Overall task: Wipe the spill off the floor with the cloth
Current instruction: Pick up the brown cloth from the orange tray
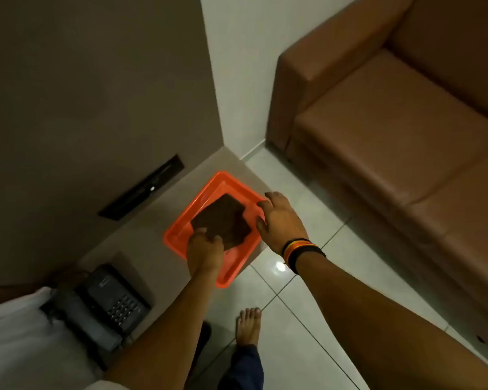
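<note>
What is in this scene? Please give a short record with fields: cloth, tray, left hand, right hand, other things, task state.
cloth: dark brown, folded, lying in the tray
tray: orange, on a beige counter, one corner past its edge
left hand: fingers closing on the cloth's near corner
right hand: open, at the tray's right rim, wristbands on the wrist
other things: phone on the counter; brown sofa; bare foot on the tiled floor
task state: cloth not yet lifted; no spill visible

Glossy orange plastic tray (181, 220) holds a matt brown cloth (223, 218); shiny white floor (302, 280) tiles, smooth leather-look sofa (392, 130).
</note>
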Motion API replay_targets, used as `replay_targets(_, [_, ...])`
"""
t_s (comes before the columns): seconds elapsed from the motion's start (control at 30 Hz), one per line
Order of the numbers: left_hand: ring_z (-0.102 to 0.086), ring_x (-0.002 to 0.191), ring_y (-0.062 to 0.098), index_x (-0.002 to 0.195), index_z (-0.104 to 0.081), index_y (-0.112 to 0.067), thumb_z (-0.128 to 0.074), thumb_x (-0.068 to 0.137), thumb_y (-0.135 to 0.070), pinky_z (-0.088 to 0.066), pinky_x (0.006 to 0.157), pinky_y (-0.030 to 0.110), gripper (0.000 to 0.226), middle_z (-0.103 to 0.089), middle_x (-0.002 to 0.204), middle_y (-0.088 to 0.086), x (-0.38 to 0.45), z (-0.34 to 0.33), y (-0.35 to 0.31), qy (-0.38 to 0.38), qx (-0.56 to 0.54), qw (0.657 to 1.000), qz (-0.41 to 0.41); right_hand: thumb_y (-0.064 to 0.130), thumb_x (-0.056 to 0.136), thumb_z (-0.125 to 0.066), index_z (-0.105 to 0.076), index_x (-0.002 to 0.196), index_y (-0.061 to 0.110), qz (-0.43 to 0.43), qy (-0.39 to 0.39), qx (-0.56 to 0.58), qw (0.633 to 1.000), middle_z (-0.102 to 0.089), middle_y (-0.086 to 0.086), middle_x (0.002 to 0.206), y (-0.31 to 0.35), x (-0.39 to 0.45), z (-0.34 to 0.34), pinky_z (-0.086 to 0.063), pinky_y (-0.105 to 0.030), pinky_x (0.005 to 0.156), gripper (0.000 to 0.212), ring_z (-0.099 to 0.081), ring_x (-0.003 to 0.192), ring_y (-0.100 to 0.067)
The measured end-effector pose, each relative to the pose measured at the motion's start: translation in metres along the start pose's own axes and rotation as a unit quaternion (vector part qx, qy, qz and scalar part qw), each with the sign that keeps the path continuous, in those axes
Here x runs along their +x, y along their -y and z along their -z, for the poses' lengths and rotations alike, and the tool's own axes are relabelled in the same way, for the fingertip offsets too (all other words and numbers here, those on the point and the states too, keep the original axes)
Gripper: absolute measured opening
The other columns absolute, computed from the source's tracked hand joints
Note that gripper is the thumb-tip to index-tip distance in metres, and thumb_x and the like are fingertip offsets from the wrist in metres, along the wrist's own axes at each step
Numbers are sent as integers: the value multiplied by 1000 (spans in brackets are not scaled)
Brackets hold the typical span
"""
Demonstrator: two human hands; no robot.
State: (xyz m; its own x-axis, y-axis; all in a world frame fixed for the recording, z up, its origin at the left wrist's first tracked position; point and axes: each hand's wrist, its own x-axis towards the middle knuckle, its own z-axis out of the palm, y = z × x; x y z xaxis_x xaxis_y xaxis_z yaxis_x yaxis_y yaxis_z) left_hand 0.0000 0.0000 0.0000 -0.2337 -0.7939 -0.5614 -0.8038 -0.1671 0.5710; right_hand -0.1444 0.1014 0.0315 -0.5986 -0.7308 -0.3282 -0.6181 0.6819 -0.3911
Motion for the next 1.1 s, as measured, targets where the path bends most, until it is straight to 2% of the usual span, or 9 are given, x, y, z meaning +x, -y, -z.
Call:
replay_targets(0.07, [-59, 125, 43, 137, -58, -2, -63, 95, -17, -48, 98, 43, 45, -61, 139, 22, 24, -10, 13, -19, -24, 996, 81, 26, 102, -54, -54, 142, 7, -22, 44, 51, 998, -49, -17, 149, 7, 24, -36, -44, -44, 115, 44, -44, 141, -35])
replay_targets(0.2, [-60, 123, 45, 132, -58, 4, -69, 94, -23, -48, 92, 44, 48, -62, 137, 24, 69, -34, 34, -42, -60, 985, 158, 26, 98, -62, -53, 139, 4, -107, 74, 125, 984, -58, -20, 137, 14, 68, -98, -45, -42, 108, 47, -53, 129, -38])
replay_targets(0.43, [-64, 122, 44, 134, -57, 0, -73, 89, -41, -54, 99, 50, 63, -64, 136, 21, 127, -55, 53, -59, -52, 978, 194, 30, 87, -78, -48, 135, 4, -210, 61, 122, 968, -55, -20, 137, 22, 123, -150, -49, -49, 104, 61, -52, 128, -42])
replay_targets(0.57, [-72, 104, 38, 115, -68, 2, -82, 81, -36, -60, 88, 47, 52, -73, 118, 19, 141, -54, 58, -60, -106, 975, 185, 14, 85, -70, -54, 125, 4, -254, 48, 202, 945, -63, -20, 128, 22, 132, -157, -55, -47, 97, 45, -61, 120, -42])
replay_targets(0.63, [-71, 99, 35, 109, -68, 3, -79, 83, -29, -58, 83, 44, 42, -73, 112, 17, 133, -53, 48, -71, -118, 979, 148, 17, 85, -68, -61, 117, 6, -263, 40, 244, 933, -67, -20, 124, 25, 128, -148, -53, -42, 89, 35, -63, 115, -41])
replay_targets(0.73, [-68, 100, 35, 109, -70, -2, -67, 87, -27, -52, 82, 39, 34, -73, 110, 20, 100, -47, 23, -105, -87, 990, 26, 24, 79, -73, -65, 107, 8, -261, -4, 302, 917, -68, -19, 115, 27, 106, -123, -52, -41, 81, 34, -66, 105, -40])
replay_targets(0.8, [-64, 95, 29, 112, -68, -4, -62, 89, -29, -44, 76, 31, 35, -69, 104, 12, 72, -44, 7, -112, -98, 988, -49, 28, 77, -73, -63, 102, 10, -267, -36, 361, 893, -69, -16, 107, 20, 81, -102, -52, -42, 76, 32, -67, 97, -38])
replay_targets(0.93, [-63, 91, 20, 112, -65, -18, -58, 92, -27, -51, 72, 31, 22, -63, 95, -6, 9, -59, -13, 12, -111, 985, -132, 27, 83, -71, -59, 105, 12, -312, -113, 477, 814, -68, -5, 93, -25, 7, -73, -55, -37, 70, 29, -65, 81, -27])
replay_targets(1.1, [-67, 100, 19, 129, -59, -20, -56, 96, -31, -58, 84, 37, 35, -70, 116, 3, -60, -142, 27, 159, 14, 965, -208, 18, 88, -68, -61, 108, 15, -408, -207, 539, 708, -69, 2, 88, -118, -100, -101, -54, -27, 72, 21, -68, 84, -20])
